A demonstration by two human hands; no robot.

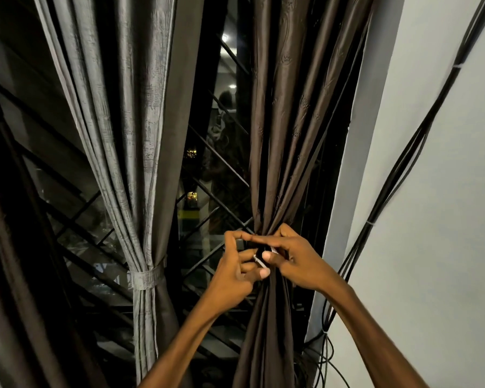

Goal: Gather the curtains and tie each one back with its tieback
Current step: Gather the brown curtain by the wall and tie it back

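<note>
While the silvery-grey textured curtain [140, 152] on the left already sits cinched by its matching grey woven tieback band [145, 278], the dark brown satiny curtain [286, 135] on the right is the one being worked on, so I'd call this roughly the halfway mark, second tie in progress. Both hands meet at the gathered waist of the brown one: the left hand [237, 271] is curled with thumb and fingers pinching a thin pale end of something, and the right hand [291, 261] is closed around the bunched folds from the other side, thumb pressed right by another pale bit [273, 250]. My guess is those light slivers are the ends of the brown curtain's tieback, but the strap itself is too dark and too hidden by fingers to make out properly. Next move probably needs the two ends brought together and fastened without letting the pleats slip loose, which is fiddly with slick fabric. As for containers, honestly there aren't any here, just the black window grille [221, 203], the white wall [445, 191] and a bundle of black cables [403, 163] running up it.
</note>
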